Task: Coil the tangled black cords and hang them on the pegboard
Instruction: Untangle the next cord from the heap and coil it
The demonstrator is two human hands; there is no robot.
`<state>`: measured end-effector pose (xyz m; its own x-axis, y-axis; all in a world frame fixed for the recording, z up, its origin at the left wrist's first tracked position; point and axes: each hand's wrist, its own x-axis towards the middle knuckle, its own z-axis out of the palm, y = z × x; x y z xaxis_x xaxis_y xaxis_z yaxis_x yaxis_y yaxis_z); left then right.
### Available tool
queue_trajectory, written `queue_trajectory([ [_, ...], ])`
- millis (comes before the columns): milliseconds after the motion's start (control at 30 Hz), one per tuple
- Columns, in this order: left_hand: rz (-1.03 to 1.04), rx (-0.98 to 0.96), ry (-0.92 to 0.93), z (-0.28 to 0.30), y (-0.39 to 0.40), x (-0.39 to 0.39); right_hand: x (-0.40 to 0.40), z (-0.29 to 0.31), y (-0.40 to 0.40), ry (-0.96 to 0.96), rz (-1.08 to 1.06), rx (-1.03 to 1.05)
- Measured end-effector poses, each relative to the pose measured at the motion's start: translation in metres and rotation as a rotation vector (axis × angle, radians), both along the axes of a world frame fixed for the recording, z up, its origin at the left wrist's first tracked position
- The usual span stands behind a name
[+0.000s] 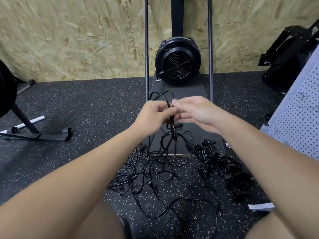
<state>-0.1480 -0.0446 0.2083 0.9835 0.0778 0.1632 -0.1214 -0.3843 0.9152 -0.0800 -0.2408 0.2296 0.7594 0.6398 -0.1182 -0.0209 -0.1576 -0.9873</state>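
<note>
Stretching across most of the view, the speckled rubber floor (69, 104) carries everything, with a chipboard wall (69, 40) behind it and a black fan unit (177, 60) on its platform straight ahead. At the right edge leans the white pegboard (296, 121), near the cords but with nothing visibly hung on the part that shows. Between the person's knees lies the loose tangle of black cords (155, 176), spread out in crossing loops; just to its right sit several bundled cords (224, 163), apparently already coiled and waiting.

Above the tangle, the left hand (152, 115) grips a few gathered loops of one cord (165, 99), fingers curled round the strands, its tail trailing down into the pile. The right hand (195, 111) is blurred; its fingertips seem to pinch the same cord near the top of the loops, though I cannot tell exactly how.

Coiling looks to be the step in hand. Next, I judge, the trailing length must be drawn free of the tangle and wound on evenly without dragging neighbours along.
</note>
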Motion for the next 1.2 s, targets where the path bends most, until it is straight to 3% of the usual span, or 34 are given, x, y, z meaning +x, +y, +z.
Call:
queue_trajectory([
  [233,0.035,-0.161,0.027,0.007,-0.003,-0.001,-0.003,-0.019,0.000,-0.034,0.095,-0.044],
  [367,0.071,-0.359,0.050,0.005,-0.010,0.004,-0.009,-0.023,0.003,-0.035,0.112,-0.123],
  [567,0.040,-0.253,0.148,-0.002,-0.007,0.005,-0.001,-0.019,-0.003,-0.107,-0.042,-0.122],
  [733,-0.188,0.068,0.225,-0.014,-0.001,-0.006,0.007,-0.016,-0.004,-0.250,-0.190,-0.173],
  [867,-0.189,0.006,0.184,-0.008,-0.005,-0.009,0.012,-0.014,-0.003,-0.216,-0.239,-0.090],
  [1033,-0.054,0.245,0.055,-0.009,0.002,-0.006,0.009,-0.013,-0.004,-0.028,-0.075,-0.028],
  [1200,-0.051,0.287,0.062,-0.008,0.013,-0.008,0.013,-0.007,-0.012,0.008,-0.167,0.014],
])
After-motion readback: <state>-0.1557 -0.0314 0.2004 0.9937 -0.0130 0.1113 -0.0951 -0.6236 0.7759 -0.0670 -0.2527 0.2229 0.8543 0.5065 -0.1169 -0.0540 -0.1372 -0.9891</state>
